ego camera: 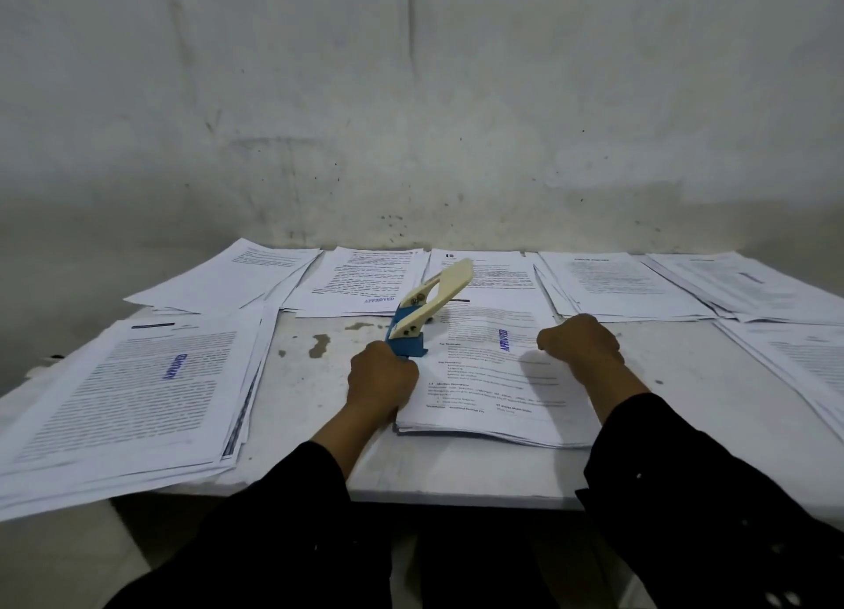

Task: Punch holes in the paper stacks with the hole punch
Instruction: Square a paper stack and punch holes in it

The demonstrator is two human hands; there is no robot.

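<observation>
Paper stack (498, 380) lies near the front edge of the white table (456, 476), between the person's 2 hands, its top sheet printed and stamped in blue. At the stack's far left corner stands the hole punch (422, 316), blue in the base, its cream lever (445, 291) raised and slanting up to the right. The left hand (381, 380) rests at the stack's left edge just beside the blue base, fingers curled; whether they grip the punch or the paper I cannot tell. The right hand (580, 343) lies knuckles-up on the top sheet, fingers curled under. More stacks (128, 398) lie to the left, right and far side.
</observation>
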